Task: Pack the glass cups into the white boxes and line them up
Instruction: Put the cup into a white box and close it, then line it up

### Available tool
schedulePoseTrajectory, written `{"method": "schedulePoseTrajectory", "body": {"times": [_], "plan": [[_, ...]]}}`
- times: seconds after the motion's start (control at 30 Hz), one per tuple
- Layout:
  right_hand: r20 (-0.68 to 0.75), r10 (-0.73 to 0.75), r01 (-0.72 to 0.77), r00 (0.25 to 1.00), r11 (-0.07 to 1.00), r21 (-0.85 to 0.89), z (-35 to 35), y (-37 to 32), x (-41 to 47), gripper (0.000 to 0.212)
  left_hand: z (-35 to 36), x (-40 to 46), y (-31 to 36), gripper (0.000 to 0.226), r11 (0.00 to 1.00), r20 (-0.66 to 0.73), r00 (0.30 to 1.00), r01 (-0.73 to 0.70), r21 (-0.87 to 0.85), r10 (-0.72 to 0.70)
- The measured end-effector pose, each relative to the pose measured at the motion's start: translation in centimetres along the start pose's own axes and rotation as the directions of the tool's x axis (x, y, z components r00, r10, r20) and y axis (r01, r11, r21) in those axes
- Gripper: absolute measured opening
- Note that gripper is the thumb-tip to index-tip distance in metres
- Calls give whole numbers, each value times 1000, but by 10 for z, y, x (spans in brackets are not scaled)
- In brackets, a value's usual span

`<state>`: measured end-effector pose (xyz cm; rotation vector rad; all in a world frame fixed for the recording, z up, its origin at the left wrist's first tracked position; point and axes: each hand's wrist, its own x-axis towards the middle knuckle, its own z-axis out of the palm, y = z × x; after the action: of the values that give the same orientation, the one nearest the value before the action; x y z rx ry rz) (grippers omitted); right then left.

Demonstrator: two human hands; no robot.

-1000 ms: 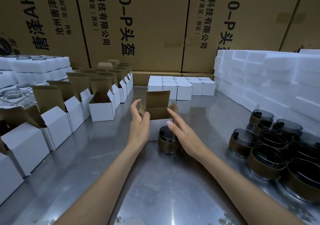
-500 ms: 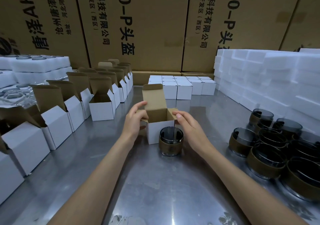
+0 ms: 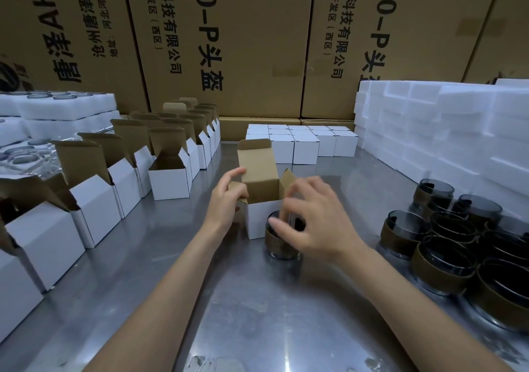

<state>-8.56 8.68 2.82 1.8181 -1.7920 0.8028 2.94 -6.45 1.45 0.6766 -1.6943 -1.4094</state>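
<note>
Head view: left hand (image 3: 226, 197) gripping open box (image 3: 262, 208), right hand (image 3: 312, 220) pinching cup (image 3: 279, 243) rim.

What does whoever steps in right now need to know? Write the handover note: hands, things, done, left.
Left hand: grips the left side of the open white box, steadying it on the steel table.
Right hand: fingers curled at the rim of the glass cup, which stands on the table against the box front; whether the grip has closed cannot be told.
Done: closed boxes lined up at the back.
Left: put this cup in, close the lid, add it to the line. More cups wait at right, open empty boxes at left.
</note>
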Motion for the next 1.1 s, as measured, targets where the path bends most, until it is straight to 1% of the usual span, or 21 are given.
{"method": "schedulePoseTrajectory", "body": {"times": [0.03,0.1,0.13,0.17,0.23,0.3,0.33,0.4,0.43,0.47,0.53,0.6,0.67,0.8,0.87,0.93,1.1], "plan": [[86,-57,65,995,994,-89,0,-4,1,41,0,0,0,42,1000,2,1000,-4,1,4],[241,-92,142,966,970,-197,3,-10,3,41,-1,0,-1,42,1000,8,1000,-12,5,12],[269,-93,150,959,968,-202,5,-11,4,38,-1,0,-2,41,1000,12,1000,-17,10,17],[264,-87,137,961,974,-179,6,-12,4,36,-1,1,-2,41,1000,15,1000,-22,13,22],[176,-52,67,983,995,-79,6,-13,3,36,-1,1,-1,41,1000,21,999,-28,13,28],[-27,-10,11,1000,1000,6,4,-14,2,35,-1,0,0,43,999,29,999,-37,7,37],[-147,7,-4,989,1000,20,3,-15,2,33,0,0,1,45,999,36,998,-45,3,44],[-348,13,-21,937,1000,-18,2,-15,4,30,3,-2,3,47,998,50,997,-64,-4,64],[-411,3,-27,912,998,-52,2,-14,5,29,5,-4,4,45,997,59,995,-75,-3,75],[-451,-7,-32,893,996,-80,2,-13,6,30,8,-5,6,42,996,73,993,-89,0,88],[-485,-15,-47,874,992,-116,4,-12,7,33,13,-9,8,36,993,110,987,-117,-1,116],[-479,-5,-82,878,984,-161,6,-13,7,35,19,-13,9,32,990,137,981,-140,-14,141],[-433,13,-122,902,967,-226,10,-13,6,35,21,-15,10,30,988,148,977,-149,-33,152],[-315,30,-137,949,937,-323,15,-10,3,36,17,-14,8,43,990,142,980,-140,-16,141],[-291,32,-136,956,929,-344,16,-10,4,36,17,-14,8,47,990,146,980,-138,-10,138],[-282,34,-136,959,926,-351,17,-10,6,37,19,-15,8,45,990,141,980,-142,-21,144],[-248,18,-110,969,925,-364,21,-9,6,48,20,-15,5,45,986,123,978,-163,-44,168]]}}
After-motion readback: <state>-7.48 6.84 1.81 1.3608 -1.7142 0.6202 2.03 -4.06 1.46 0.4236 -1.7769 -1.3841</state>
